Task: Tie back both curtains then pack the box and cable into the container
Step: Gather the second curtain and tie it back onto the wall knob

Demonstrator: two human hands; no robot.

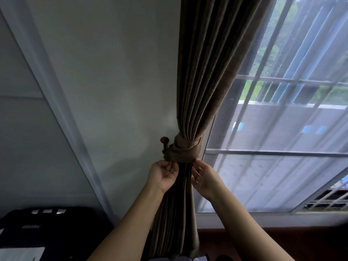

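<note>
A brown curtain [203, 76] hangs gathered at the left side of the window. A matching brown tie-back band [181, 152] wraps round it and runs to a dark wooden wall hook [164, 141]. My left hand [163, 175] pinches the lower left edge of the band just below the hook. My right hand [202, 175] touches the band's lower right edge with its fingertips, palm toward the curtain. No box, cable or container is in view.
A sheer white curtain [278, 147] covers the window [282, 80] on the right. A pale wall [113, 81] lies left of the curtain. A dark device [47, 221] with silver buttons sits at the lower left, and a dark wooden sill [273, 240] runs below the window.
</note>
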